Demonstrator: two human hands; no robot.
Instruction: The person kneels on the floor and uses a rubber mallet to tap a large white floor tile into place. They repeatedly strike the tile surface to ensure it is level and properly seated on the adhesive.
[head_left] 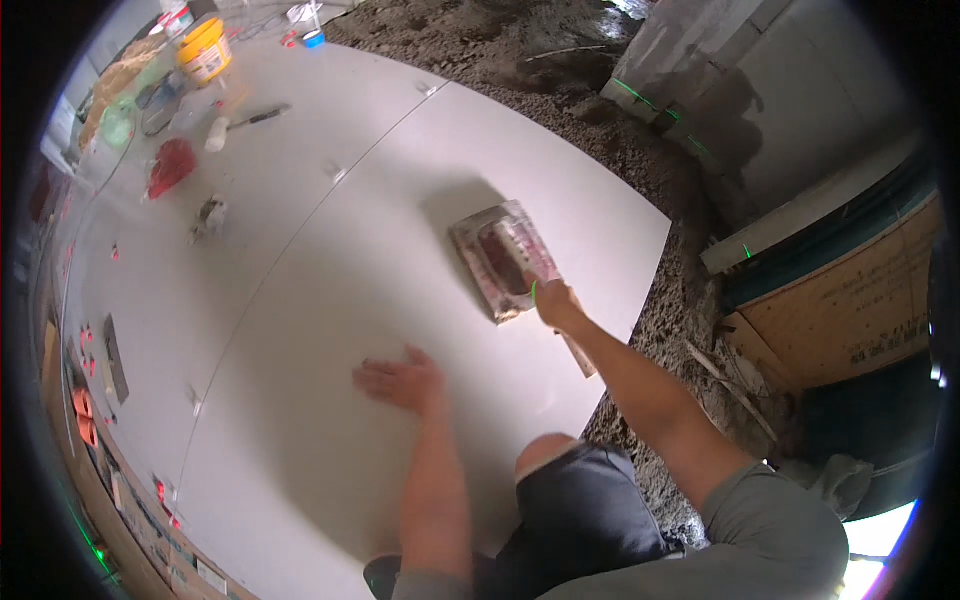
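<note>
Large pale floor tiles [330,420] spread out beneath me, with a thin seam [285,252] running between two of them. My right hand [556,303] grips a flat rectangular tool with a raised handle [500,258], its body stained grey and reddish. The tool is over the right-hand tile, slightly blurred; whether it presses on the surface I cannot tell. My left hand [402,382] has its fingers stretched out, low over or on the same tile, and holds nothing. Under my right wrist a narrow strip [578,355] shows in part.
Small clips [338,176] stand along the seam. On the left tiles lie a white-headed mallet [217,134], a red bag-like thing [171,167] and a flat grey bar [115,358]. A yellow bucket [205,50] stands farther back. Rough mortar [560,100] borders the tiles; a wall [800,95] rises at right.
</note>
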